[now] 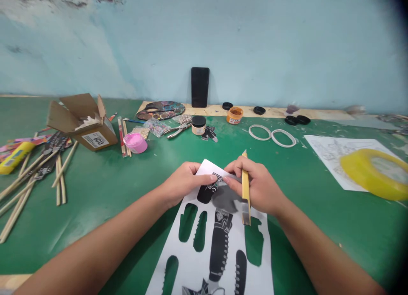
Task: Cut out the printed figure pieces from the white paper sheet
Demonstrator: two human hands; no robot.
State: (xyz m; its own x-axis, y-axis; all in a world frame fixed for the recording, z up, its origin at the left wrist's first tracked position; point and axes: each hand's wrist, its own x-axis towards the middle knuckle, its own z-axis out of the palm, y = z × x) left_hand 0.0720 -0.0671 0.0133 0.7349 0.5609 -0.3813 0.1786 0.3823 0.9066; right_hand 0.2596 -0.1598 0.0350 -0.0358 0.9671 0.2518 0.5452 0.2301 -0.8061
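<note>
Over the green-topped bench (312, 180), a white paper sheet printed with black-and-grey shapes and pierced by cut-out holes (204, 265) slants between two hands. Left hand (181, 184) clamps the upper left edge, thumb on top; right hand (256, 186) is wrapped around a slim yellow-handled cutter knife (245, 186), thumb at the paper's top. Whether those right fingertips pinch the paper as well, I can't tell. And watch the risk: what looks like the blade tip juts out bare above the knuckles, and a careless roll of the wrist could swing it onto the left thumb. Those narrow white strips between holes look weak, too; a hard tug could tear straight through them.

Now the containers: a brown cardboard box with spread flaps (99, 138) shows crumpled white material (87, 122) inside. One small pink tub (136, 143), lidless, shows pink within; a small orange jar (235, 115), also lidless, holds something orange-brown. Knock either and it might spill. Between them stands a pale jar capped in black (198, 126), contents hidden.
</note>
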